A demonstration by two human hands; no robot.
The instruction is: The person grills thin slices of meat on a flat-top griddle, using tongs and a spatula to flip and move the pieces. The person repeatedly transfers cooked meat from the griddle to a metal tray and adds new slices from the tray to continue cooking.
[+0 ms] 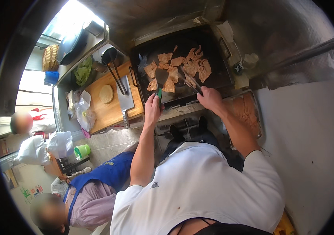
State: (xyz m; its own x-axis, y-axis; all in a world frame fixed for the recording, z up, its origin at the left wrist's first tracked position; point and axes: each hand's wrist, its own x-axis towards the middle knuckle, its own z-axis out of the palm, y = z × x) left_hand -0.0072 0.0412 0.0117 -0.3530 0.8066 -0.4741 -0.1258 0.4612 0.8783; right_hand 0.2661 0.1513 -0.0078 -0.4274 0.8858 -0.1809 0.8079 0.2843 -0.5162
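Note:
In front of me lies a black rectangular griddle [217,78] with several pieces of browned meat [177,61] spread over it. My left hand [153,107] is closed around the green handle of a flat scraper [161,76], its blade down among the meat at the near left. My right hand [210,98] grips slim metal tongs [190,81], angled down to the left, their tips by the meat near the griddle's middle. Whether the tongs pinch a piece, I cannot tell.
Left of the griddle, a wooden cutting board [96,111] bears a cleaver [124,94], a round flatbread [106,94] and a dark long-handled ladle [116,76]. A tray of raw-looking meat [242,113] stands at the right. Close on my left is a person in a blue apron [108,172].

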